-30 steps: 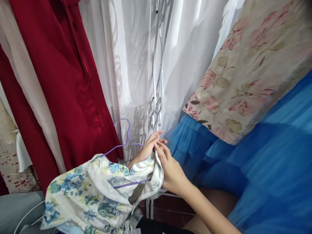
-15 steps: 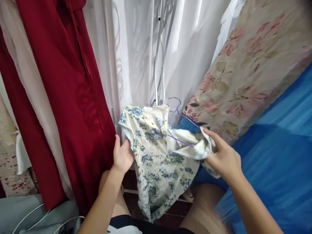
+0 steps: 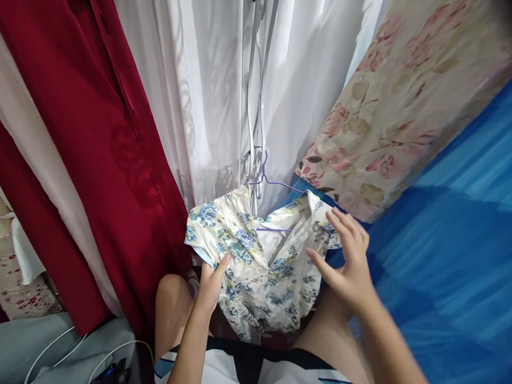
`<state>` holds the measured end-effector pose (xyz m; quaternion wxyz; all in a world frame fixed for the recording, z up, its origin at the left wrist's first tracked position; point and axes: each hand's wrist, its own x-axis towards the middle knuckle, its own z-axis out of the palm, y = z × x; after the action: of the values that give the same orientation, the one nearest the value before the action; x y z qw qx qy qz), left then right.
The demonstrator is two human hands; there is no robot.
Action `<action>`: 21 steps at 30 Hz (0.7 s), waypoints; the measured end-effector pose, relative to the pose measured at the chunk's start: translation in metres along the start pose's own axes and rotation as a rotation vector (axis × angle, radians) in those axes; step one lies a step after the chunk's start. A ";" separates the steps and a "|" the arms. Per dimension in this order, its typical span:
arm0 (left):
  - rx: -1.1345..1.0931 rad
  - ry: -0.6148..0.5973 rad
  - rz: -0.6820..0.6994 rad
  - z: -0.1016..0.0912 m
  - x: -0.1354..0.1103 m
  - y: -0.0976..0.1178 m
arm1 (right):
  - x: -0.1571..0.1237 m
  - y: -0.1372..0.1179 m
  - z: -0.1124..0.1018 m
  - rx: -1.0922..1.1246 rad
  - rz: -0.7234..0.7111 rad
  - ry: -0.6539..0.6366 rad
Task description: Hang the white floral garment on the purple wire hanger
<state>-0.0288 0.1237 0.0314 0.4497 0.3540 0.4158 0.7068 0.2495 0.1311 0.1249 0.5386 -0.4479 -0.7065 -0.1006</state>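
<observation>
A white blouse with blue flowers [image 3: 244, 250] hangs in front of me on a purple wire hanger [image 3: 276, 183]. Both shoulders of the blouse lie over the hanger, and its neckline gapes in the middle, where the lower bar shows. My left hand [image 3: 212, 280] grips the blouse's side below the left sleeve, thumb on the front and fingers hidden behind the cloth. Beside the right shoulder, my right hand [image 3: 346, 256] is spread, thumb and fingers apart, with nothing held between them.
A dark red garment [image 3: 120, 160] hangs at the left. Behind the blouse are white curtains [image 3: 216, 96] and a white metal stand [image 3: 250, 117]. At the right hang a pink-flowered cloth [image 3: 384, 117] and a blue cloth [image 3: 448, 256]. White cables [image 3: 116, 349] lie at lower left.
My right hand has let go of the blouse's right shoulder, which now sits over the hanger. The hanger has straightened and shifted left. My left hand has moved slightly right and down.
</observation>
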 end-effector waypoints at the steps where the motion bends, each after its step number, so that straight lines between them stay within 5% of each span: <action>1: 0.013 0.027 0.013 0.000 -0.002 -0.003 | -0.018 -0.008 0.012 0.098 0.133 0.083; 2: 0.027 0.049 0.020 -0.001 -0.004 -0.005 | -0.036 -0.016 0.026 0.228 0.272 0.071; 4: 0.058 0.071 0.017 -0.001 -0.007 -0.006 | -0.065 -0.031 0.057 0.548 0.497 -0.264; 6: 0.076 0.077 -0.011 -0.002 -0.009 -0.003 | -0.079 -0.042 0.085 0.736 0.614 -0.453; 12: 0.015 0.082 -0.100 -0.007 -0.014 0.009 | -0.072 -0.049 0.121 0.844 0.733 -0.398; 17: 0.304 0.403 0.617 -0.005 -0.031 -0.011 | -0.089 -0.050 0.111 0.890 0.839 -0.407; 19: 0.468 0.227 0.671 0.002 -0.041 -0.030 | -0.095 -0.054 0.104 0.892 0.847 -0.461; 21: 0.559 -0.109 0.515 0.011 -0.048 -0.048 | -0.097 -0.059 0.096 0.892 0.849 -0.503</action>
<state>0.0140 0.0938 -0.0140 0.1650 0.5929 0.4653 0.6362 0.1433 0.1059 0.0240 0.4840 -0.4312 -0.5469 0.5299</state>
